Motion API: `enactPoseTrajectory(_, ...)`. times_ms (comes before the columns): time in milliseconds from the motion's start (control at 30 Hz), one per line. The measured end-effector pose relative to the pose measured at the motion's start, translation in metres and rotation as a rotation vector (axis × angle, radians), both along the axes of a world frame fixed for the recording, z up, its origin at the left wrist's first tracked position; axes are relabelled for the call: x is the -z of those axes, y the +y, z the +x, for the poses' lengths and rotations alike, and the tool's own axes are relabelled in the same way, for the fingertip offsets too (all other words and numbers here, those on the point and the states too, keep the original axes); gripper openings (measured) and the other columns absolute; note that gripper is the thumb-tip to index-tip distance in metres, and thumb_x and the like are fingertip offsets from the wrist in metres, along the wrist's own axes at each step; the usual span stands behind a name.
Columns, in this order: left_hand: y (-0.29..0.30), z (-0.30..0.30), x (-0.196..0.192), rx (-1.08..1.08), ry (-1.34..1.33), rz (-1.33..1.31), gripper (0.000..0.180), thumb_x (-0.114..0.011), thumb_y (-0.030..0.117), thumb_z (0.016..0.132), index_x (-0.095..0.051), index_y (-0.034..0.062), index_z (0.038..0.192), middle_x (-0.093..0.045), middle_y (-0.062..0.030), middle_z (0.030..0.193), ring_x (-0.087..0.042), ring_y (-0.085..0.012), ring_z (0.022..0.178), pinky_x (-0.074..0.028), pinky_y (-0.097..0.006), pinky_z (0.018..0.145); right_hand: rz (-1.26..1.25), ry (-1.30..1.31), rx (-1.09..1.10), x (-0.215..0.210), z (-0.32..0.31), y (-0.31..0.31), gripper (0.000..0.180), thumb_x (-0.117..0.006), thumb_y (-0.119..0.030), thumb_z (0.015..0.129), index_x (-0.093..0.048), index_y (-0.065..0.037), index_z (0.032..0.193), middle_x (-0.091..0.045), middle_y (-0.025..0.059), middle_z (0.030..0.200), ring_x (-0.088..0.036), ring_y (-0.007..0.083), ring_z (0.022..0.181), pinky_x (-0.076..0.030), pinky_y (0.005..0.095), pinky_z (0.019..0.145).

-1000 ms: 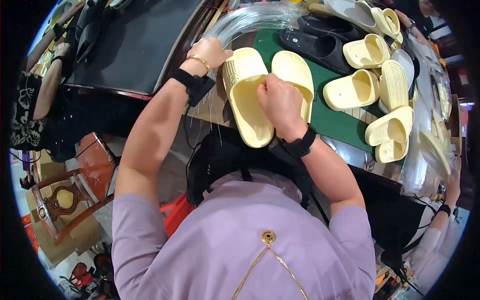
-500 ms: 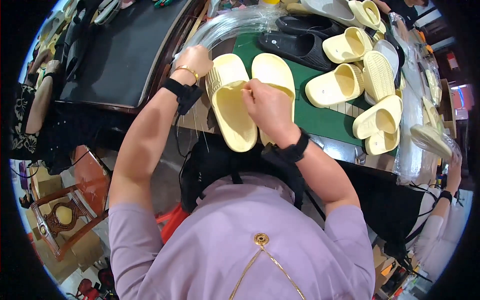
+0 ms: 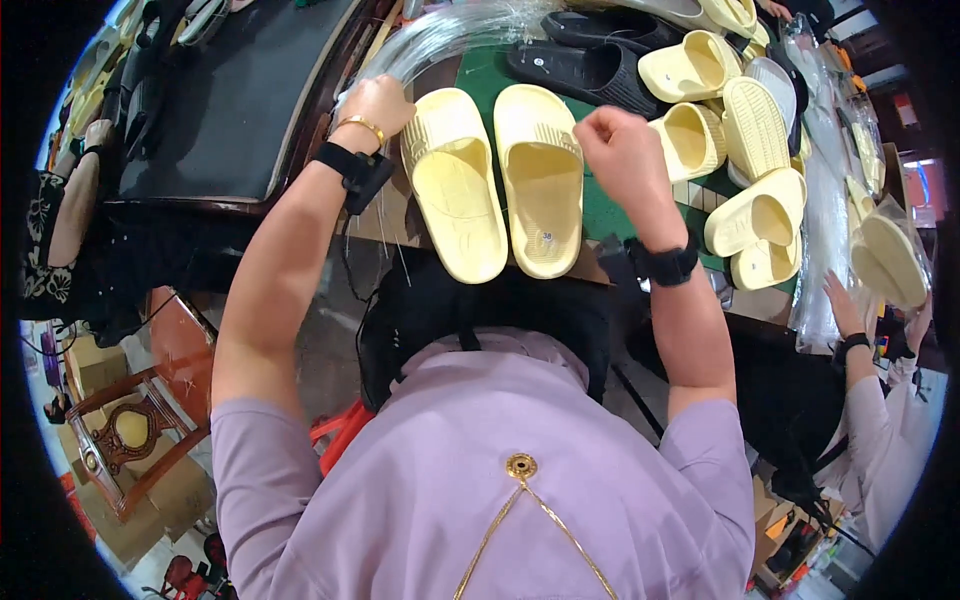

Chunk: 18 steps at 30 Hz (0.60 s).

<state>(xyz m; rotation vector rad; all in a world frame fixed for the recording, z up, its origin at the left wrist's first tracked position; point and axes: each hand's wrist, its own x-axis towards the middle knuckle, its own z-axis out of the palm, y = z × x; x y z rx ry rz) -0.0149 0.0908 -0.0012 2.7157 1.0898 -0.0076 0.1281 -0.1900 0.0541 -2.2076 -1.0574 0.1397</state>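
Two pale yellow slide slippers lie side by side before me, toes pointing away. The left slipper [image 3: 455,200] has my left hand [image 3: 375,104] curled closed beside its strap, by the near end of the clear plastic bags [image 3: 455,45]. Whatever those fingers hold is hidden. A small round white sticker [image 3: 547,237] shows on the insole of the right slipper [image 3: 545,195]. My right hand [image 3: 622,150] is closed just right of that slipper's strap, fingers curled in; I cannot make out anything inside them.
Several yellow slippers [image 3: 755,215] and black slippers [image 3: 580,68] crowd the green mat [image 3: 610,225] on the right. Further right lies clear plastic wrap [image 3: 815,200], where a co-worker's hand [image 3: 845,305] reaches in beside a bagged slipper [image 3: 888,260]. A dark-topped table [image 3: 225,110] stands left.
My right hand has moved from over the slippers to the right one's outer side, uncovering its insole and sticker. My left hand stays by the left strap. A co-worker's hand has come in at right.
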Motion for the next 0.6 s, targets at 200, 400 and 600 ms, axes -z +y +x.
enactPoseTrajectory(200,-0.004,0.002,-0.008,-0.004,0.015,-0.001,0.031,-0.064,0.022,0.078,-0.073,-0.0012,0.096,-0.068,-0.029,0.099,-0.068,-0.043,0.096,-0.055,-0.047,0.086,-0.189,-0.166,-0.149,0.023,-0.054,-0.025,0.023,-0.059,-0.018,0.09,-0.069,0.0,0.102,-0.069,0.0205,0.094,-0.066,0.0372,0.087,-0.053,0.0447,0.076)
enactPoseTrajectory(400,-0.019,0.008,-0.023,0.195,-0.234,0.03,0.028,-0.064,0.027,0.081,-0.074,0.0021,0.089,-0.069,-0.0223,0.084,-0.069,-0.0374,0.08,-0.055,-0.043,0.074,-0.275,-0.321,-0.211,0.048,-0.072,-0.006,0.028,-0.054,-0.002,0.079,-0.06,0.004,0.106,-0.06,0.0213,0.111,-0.055,0.038,0.103,-0.048,0.0456,0.087)
enactPoseTrajectory(600,-0.038,0.044,-0.041,0.393,-0.279,-0.128,0.02,-0.062,0.023,0.082,-0.071,0.0045,0.084,-0.069,-0.0197,0.085,-0.067,-0.0399,0.082,-0.054,-0.046,0.076,-0.133,-0.485,-0.198,0.06,-0.066,0.011,0.023,-0.055,-0.009,0.081,-0.064,0.001,0.1,-0.06,0.0144,0.104,-0.055,0.0298,0.101,-0.046,0.0421,0.08)
